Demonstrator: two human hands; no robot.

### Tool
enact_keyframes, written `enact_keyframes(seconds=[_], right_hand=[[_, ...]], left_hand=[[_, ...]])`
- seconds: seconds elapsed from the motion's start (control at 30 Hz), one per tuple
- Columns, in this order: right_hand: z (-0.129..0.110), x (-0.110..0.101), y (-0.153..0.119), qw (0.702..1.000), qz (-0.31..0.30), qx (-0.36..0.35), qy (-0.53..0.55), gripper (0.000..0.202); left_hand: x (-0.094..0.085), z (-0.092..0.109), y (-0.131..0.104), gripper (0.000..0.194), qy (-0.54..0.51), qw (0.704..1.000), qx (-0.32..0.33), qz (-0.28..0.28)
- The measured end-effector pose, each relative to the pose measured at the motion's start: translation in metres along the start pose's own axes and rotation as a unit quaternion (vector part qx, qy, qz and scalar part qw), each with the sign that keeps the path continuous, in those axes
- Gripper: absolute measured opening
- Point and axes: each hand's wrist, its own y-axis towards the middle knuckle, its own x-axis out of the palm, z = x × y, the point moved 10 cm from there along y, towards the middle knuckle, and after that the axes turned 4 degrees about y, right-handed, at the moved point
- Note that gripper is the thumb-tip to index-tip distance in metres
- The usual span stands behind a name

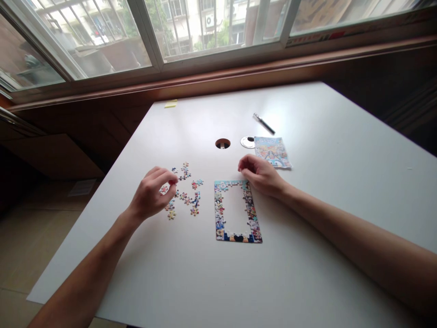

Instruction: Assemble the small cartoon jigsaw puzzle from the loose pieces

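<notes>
A puzzle border (219, 218) of joined, many-coloured pieces lies flat on the white table, and its middle is bare. To its left are several loose puzzle pieces (186, 198), scattered in a small group. My left hand (153, 191) is over the left side of these pieces, thumb and fingers closed in a pinch; what is between the fingertips is too small to make out. Just above the border's top right corner rests my right hand (261, 175), fingers curled in loosely. Its fingertips are partly hidden, and no thing shows in them.
A printed picture sheet (273, 151) lies beyond my right hand, partly over a round metal cover (246, 142). A pen (264, 123) lies behind it. The table (191, 282) has a round hole (223, 144) and a yellow sticky note (170, 104) at its far edge, before windows.
</notes>
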Motion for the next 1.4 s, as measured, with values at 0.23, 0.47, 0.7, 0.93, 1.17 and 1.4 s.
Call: enact_keyframes(seconds=[0.23, 0.47, 0.7, 0.93, 1.17, 1.4], right_hand=[[0.005, -0.009, -0.003, 0.999, 0.039, 0.012, 0.028, 0.013], [0.007, -0.014, -0.003, 0.998, 0.048, 0.008, 0.042, 0.019], [0.006, -0.016, -0.004, 0.998, 0.055, 0.001, 0.041, 0.025], [0.008, -0.017, -0.004, 0.998, 0.056, -0.003, 0.042, 0.024], [0.007, -0.017, -0.004, 0.997, 0.061, -0.009, 0.052, 0.023], [0.007, -0.017, -0.004, 0.996, 0.062, -0.005, 0.058, 0.024]], left_hand=[[0.007, -0.023, -0.017, 0.013, 0.032, 0.999, -0.029, -0.022], [0.014, -0.032, -0.021, 0.017, 0.043, 0.997, -0.038, -0.058], [0.017, -0.035, -0.022, 0.022, 0.047, 0.995, -0.045, -0.074], [0.020, -0.038, -0.026, 0.023, 0.043, 0.994, -0.050, -0.089], [0.021, -0.038, -0.027, 0.024, 0.036, 0.994, -0.052, -0.094], [0.021, -0.038, -0.026, 0.025, 0.028, 0.994, -0.058, -0.092]])
